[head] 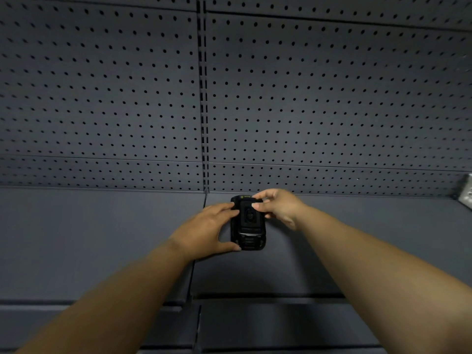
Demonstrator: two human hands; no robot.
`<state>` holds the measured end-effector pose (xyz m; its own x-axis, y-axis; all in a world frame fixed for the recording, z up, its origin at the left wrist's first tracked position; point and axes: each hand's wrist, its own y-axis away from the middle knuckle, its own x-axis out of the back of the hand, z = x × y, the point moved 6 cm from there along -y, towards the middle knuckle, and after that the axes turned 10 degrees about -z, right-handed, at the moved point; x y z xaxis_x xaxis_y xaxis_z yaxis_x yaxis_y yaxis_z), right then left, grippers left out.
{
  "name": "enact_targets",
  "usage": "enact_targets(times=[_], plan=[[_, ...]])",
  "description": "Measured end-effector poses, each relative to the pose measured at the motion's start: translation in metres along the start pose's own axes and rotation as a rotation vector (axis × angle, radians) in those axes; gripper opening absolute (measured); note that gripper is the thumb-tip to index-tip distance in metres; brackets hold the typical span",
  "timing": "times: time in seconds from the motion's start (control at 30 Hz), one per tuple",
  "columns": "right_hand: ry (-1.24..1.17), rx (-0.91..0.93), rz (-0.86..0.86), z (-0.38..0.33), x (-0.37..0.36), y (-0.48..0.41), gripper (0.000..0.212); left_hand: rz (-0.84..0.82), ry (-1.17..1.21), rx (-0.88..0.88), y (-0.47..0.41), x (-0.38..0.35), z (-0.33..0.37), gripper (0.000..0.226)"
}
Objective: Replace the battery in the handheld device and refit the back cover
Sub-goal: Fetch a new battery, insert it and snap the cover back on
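A black handheld device [248, 226] lies back side up on a dark grey shelf [102, 238], close to the pegboard wall. My left hand [204, 229] grips its left edge, thumb at the near corner and fingers along the upper side. My right hand [277, 206] pinches the far top end of the device, thumb on its back face and fingers curled over the top edge. Whether the back cover is seated or loose is hard to tell; no separate battery is visible.
A dark perforated pegboard [306, 98] rises behind the shelf, with a slotted upright [203, 98] at its middle. A pale packaged item [466, 191] sits at the far right of the shelf. A lower shelf edge [255, 300] runs beneath my forearms.
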<state>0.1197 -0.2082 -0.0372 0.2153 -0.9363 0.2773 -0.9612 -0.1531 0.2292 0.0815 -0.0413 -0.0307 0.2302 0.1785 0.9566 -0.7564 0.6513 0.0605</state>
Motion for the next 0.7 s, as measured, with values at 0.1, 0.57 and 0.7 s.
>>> enact_targets(times=[0.1,0.57,0.7], plan=[[0.008,-0.001,0.008,0.002,-0.001,0.001,0.03,-0.008,-0.023,-0.022,-0.002,0.0,0.002,0.084],[0.148,-0.044,0.089,0.015,-0.003,-0.002,0.042,-0.055,-0.117,-0.105,-0.009,-0.004,0.003,0.074],[0.179,-0.038,0.102,0.015,-0.004,-0.002,0.041,-0.083,-0.118,-0.117,-0.01,-0.006,0.004,0.073]])
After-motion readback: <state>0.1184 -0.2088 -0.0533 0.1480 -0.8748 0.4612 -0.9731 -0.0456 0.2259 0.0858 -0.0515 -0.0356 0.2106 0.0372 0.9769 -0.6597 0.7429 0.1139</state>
